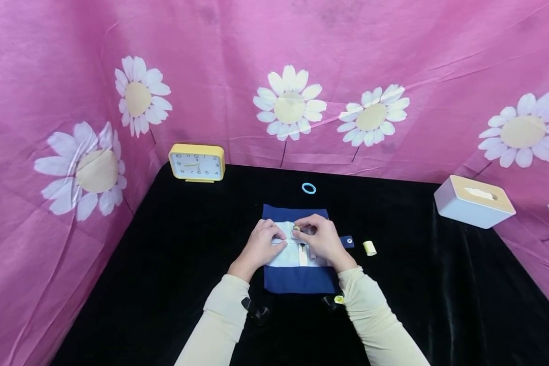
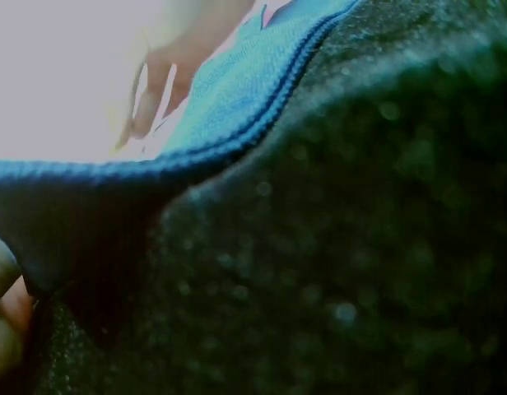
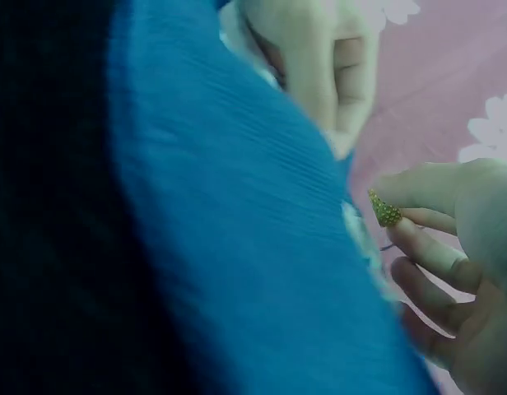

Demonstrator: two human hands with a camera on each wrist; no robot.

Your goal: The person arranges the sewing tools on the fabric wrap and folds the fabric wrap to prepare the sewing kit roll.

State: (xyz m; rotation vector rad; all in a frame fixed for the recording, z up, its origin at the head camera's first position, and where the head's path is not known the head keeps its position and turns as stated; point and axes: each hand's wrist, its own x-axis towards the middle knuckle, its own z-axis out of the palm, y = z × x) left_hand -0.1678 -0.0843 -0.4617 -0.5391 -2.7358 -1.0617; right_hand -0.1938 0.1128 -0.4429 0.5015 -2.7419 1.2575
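A navy fabric pouch (image 1: 299, 279) lies unfolded, its pale lining (image 1: 279, 258) and inner pockets showing. The left hand (image 1: 262, 244) is over the left part of the lining and pinches a pocket edge between thumb and fingers. A small gold dimpled thimble (image 3: 387, 214) sits between the thumb and fingertips of the right hand (image 1: 321, 238), just above the pocket. In the right wrist view the other fingers of that hand are loosely bent. Slim items (image 1: 303, 254) show in a pocket below the right hand. The left wrist view mostly has dark cloth and the pouch's blue edge (image 2: 262, 123).
A pale yellow thread spool (image 1: 369, 248) is right of the pouch's snap tab (image 1: 347, 241). A small yellow item (image 1: 339, 300) lies by the right sleeve. Behind the pouch is a blue ring (image 1: 308, 188). A yellow clock (image 1: 196, 162) and a tissue box (image 1: 473, 201) stand farther back.
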